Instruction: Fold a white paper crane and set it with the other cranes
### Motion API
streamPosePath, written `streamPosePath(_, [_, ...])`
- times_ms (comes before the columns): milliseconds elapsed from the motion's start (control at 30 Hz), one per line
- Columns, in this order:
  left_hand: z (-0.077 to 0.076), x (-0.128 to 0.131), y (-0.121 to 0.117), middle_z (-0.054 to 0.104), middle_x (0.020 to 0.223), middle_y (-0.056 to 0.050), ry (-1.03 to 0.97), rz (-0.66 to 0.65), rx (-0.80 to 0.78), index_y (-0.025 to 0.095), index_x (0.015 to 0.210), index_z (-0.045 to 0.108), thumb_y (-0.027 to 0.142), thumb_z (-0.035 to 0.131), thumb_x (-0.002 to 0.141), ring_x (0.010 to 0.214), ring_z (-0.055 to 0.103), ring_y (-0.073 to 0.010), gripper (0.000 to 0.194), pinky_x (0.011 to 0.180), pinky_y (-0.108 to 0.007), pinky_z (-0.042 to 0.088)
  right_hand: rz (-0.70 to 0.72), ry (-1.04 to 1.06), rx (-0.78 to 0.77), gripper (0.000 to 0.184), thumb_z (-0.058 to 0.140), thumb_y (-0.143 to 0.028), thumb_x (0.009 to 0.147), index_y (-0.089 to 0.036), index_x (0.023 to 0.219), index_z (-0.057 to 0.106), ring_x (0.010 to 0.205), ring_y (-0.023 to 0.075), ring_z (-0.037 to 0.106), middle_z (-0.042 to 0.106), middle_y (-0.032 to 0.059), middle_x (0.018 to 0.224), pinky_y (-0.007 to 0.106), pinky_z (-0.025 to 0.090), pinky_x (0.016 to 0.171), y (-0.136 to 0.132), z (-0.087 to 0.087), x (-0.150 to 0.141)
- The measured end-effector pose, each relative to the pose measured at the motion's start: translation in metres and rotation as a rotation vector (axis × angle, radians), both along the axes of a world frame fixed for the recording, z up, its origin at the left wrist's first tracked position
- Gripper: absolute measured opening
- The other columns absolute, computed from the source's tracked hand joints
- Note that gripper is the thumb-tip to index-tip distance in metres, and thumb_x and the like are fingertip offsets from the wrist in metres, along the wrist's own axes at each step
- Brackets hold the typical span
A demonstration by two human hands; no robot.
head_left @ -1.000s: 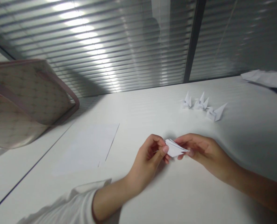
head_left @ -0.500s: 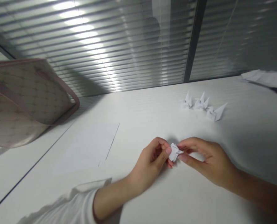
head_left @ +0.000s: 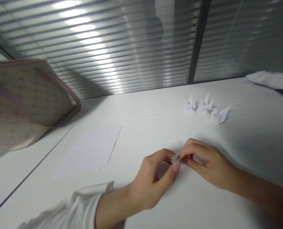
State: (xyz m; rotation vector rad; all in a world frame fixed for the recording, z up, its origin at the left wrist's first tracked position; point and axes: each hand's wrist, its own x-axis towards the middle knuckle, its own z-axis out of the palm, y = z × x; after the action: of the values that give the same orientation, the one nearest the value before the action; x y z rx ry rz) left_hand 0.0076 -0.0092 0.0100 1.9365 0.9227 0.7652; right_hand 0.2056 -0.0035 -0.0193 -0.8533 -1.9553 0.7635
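Observation:
Between my two hands is a small folded white paper (head_left: 175,158), mostly covered by fingers. My left hand (head_left: 153,178) pinches its left side with thumb and fingertips. From the right, my right hand (head_left: 204,159) grips the paper's other side between thumb and bent forefinger. Beyond my hands, three folded paper cranes stand in a group: a left crane (head_left: 190,103), a middle crane (head_left: 205,104) and a right crane (head_left: 220,115) with a long pointed tip.
White paper sheets (head_left: 88,149) lie on the white table (head_left: 141,114) to the left. A pale patterned bag (head_left: 24,105) with pink trim stands at the far left. More papers (head_left: 272,79) rest at the back right. Window blinds (head_left: 131,47) border the table's back.
My left thumb and fingers have shifted on the folded paper, which now shows less. My right fingers have closed in on it and moved slightly left. The cranes stay put.

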Motion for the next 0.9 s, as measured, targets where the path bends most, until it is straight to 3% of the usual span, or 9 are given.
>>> streamPosePath(200, [-0.002, -0.001, 0.000, 0.064, 0.077, -0.006, 0.024, 0.022, -0.069, 0.015, 0.090, 0.061, 0.043, 0.036, 0.095, 0.069, 0.056, -0.0169, 0.038, 0.064, -0.026, 0.042, 0.016, -0.035, 0.005, 0.014, 0.053, -0.009, 0.086, -0.023, 0.087, 0.055, 0.072, 0.0145, 0.054, 0.052, 0.0002, 0.078, 0.027, 0.045, 0.065, -0.001, 0.000, 0.002])
streamPosePath(400, [-0.001, 0.000, 0.001, 0.064, 0.079, -0.007, -0.041, 0.062, -0.137, 0.015, 0.083, 0.062, 0.048, 0.032, 0.095, 0.076, 0.057, -0.0193, 0.046, 0.068, -0.027, 0.042, 0.021, -0.040, -0.021, 0.015, 0.052, -0.008, 0.086, -0.023, 0.084, 0.052, 0.073, 0.0143, 0.051, 0.050, 0.0000, 0.080, 0.028, 0.044, 0.067, -0.001, 0.001, 0.000])
streamPosePath(667, [-0.005, 0.005, -0.001, 0.066, 0.070, -0.001, -0.033, 0.155, -0.051, 0.017, 0.078, 0.061, 0.031, 0.036, 0.097, 0.064, 0.059, -0.0116, 0.034, 0.061, -0.018, 0.043, 0.055, -0.059, -0.121, 0.026, 0.049, 0.001, 0.078, -0.023, 0.089, 0.048, 0.078, 0.0149, 0.049, 0.048, 0.0002, 0.085, 0.029, 0.040, 0.071, -0.008, 0.013, -0.002])
streamPosePath(900, [-0.011, 0.005, -0.001, 0.072, 0.076, -0.002, -0.074, 0.215, -0.090, 0.017, 0.079, 0.059, 0.028, 0.043, 0.095, 0.071, 0.068, -0.0130, 0.025, 0.063, -0.018, 0.049, 0.039, -0.033, -0.227, 0.015, 0.059, -0.017, 0.084, -0.023, 0.087, 0.045, 0.078, 0.0141, 0.048, 0.047, -0.0019, 0.083, 0.027, 0.039, 0.072, -0.008, 0.011, -0.002])
